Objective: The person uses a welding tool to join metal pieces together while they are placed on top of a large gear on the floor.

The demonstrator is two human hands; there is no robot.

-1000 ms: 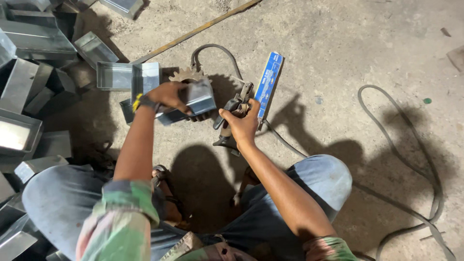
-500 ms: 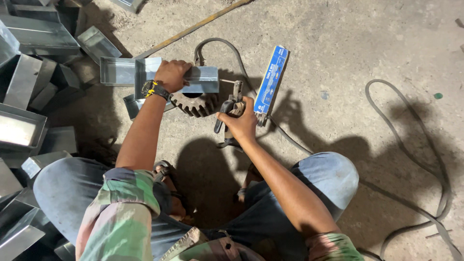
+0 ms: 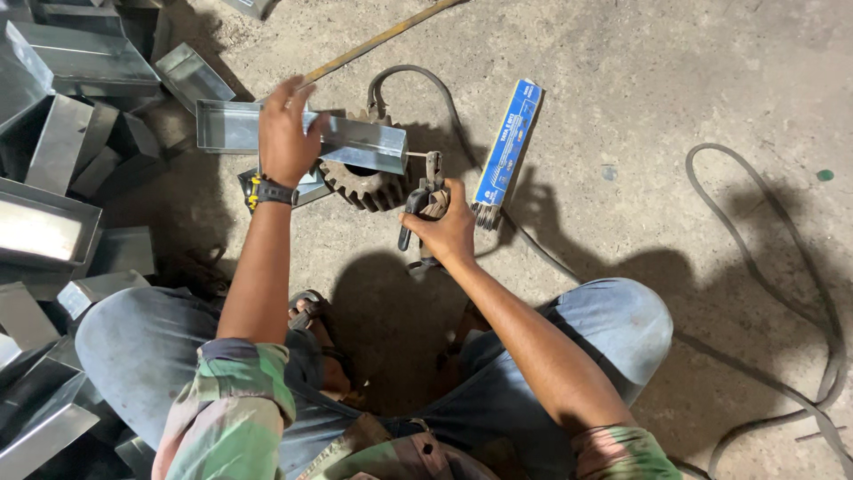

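The open sheet-metal channel (image 3: 355, 140) lies across the top of a toothed gear (image 3: 366, 185) that rests on the concrete floor (image 3: 675, 80), with one end reaching toward the stacked pieces on your left and the other ending just short of the electrode holder (image 3: 425, 203). Your left hand (image 3: 286, 133) sits on the channel's middle, palm down, fingers spread over its far wall and thumb toward you; that grip is closed on the channel, pressing it onto the gear. Your left forearm runs straight out from your knee, and a dark watch with yellow trim (image 3: 269, 189) circles the wrist.

Your right hand (image 3: 447, 233) is just beside the gear, wrist bent slightly inward, its grip wrapped tight round the holder's handle. The holder points away from you, and a thin rod at its tip reaches toward the channel's right end; whether rod and metal touch cannot be told.

Just right of that hand a long blue box (image 3: 506, 151) lies tilted on the floor, with rod ends showing at its near opening. A dark cable (image 3: 449, 102) loops behind the gear, and another cable (image 3: 804, 302) curls well off to your right. A heap of similar metal channels (image 3: 62, 116) fills the floor at your left. You squat with both knees wide.
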